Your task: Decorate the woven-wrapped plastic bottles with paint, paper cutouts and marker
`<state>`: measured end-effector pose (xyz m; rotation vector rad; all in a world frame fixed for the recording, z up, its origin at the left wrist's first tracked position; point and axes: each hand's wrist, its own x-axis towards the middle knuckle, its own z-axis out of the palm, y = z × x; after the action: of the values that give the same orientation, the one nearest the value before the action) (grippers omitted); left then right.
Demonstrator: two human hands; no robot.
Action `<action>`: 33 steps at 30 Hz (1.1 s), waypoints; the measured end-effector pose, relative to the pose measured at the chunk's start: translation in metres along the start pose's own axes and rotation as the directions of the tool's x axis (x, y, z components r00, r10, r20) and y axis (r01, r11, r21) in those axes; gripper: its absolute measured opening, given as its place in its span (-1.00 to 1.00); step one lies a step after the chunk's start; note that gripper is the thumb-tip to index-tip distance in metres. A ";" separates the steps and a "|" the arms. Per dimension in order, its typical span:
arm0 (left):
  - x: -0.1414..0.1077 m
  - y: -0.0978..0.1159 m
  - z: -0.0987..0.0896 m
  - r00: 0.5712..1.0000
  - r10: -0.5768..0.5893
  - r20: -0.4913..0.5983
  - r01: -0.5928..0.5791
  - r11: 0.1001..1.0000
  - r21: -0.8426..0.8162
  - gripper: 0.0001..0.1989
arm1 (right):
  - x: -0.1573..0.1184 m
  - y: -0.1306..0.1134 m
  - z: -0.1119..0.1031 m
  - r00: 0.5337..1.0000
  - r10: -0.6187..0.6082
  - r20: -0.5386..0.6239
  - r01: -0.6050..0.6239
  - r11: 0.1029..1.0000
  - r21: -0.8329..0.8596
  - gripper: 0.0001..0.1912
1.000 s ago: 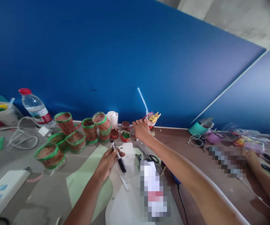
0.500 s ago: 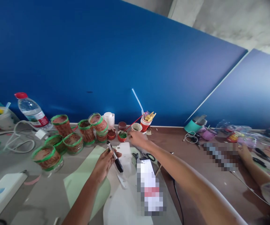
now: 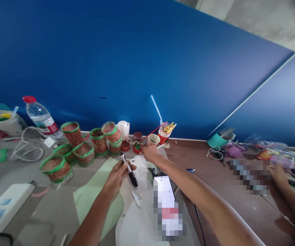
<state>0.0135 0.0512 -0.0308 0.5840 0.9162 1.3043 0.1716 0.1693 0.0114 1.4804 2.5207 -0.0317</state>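
Observation:
My left hand (image 3: pixel 119 174) is wrapped round a black and silver marker (image 3: pixel 130 171) above white paper (image 3: pixel 134 225). My right hand (image 3: pixel 150 152) reaches to the back, its fingers closed beside a small red cup with green contents (image 3: pixel 137 147); whatever they pinch is hidden. A thin red stick (image 3: pixel 151 133) rises from that cup toward the right. Just behind the hand stands a paper cup (image 3: pixel 153 139). Below my right forearm lies a phone (image 3: pixel 166 191), partly blurred out.
Several green-rimmed brown jars (image 3: pixel 56 167) and a water bottle (image 3: pixel 43 118) stand on the left. A white power strip (image 3: pixel 9 205) lies at the lower left. Farther right are a teal cup (image 3: pixel 217 139) and another person's hand (image 3: pixel 279 176).
The view has shifted, so the scene sits slightly farther right. My right hand has moved slightly closer to the small red cup. The marker stays in my left hand.

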 end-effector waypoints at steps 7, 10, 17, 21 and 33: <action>0.002 -0.004 -0.003 1.000 -0.011 0.007 0.011 1.000 0.007 -0.57 | 0.004 0.009 0.004 0.995 0.085 -0.046 -0.086 0.996 -0.011 -0.72; 0.002 -0.004 -0.004 1.000 -0.013 0.014 0.013 1.000 0.019 -0.59 | 0.005 0.012 0.004 0.992 0.120 -0.040 -0.120 0.993 -0.005 -0.71; 0.001 -0.004 -0.003 1.000 -0.005 0.009 0.005 1.000 0.003 -0.61 | 0.000 0.012 -0.003 0.985 0.146 -0.089 -0.146 0.989 0.013 -0.63; 0.003 -0.005 -0.003 1.000 -0.001 0.020 0.001 1.000 -0.004 -0.60 | -0.003 0.004 -0.012 0.987 0.076 -0.141 -0.076 0.997 0.005 -0.67; -0.001 -0.004 -0.004 1.000 0.000 0.008 0.000 1.000 0.003 -0.56 | 0.030 -0.045 -0.013 0.954 -0.207 -0.219 0.190 0.977 -0.095 -0.59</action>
<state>0.0123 0.0492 -0.0356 0.5910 0.9114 1.2995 0.1160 0.1745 0.0137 1.2619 2.8112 0.2073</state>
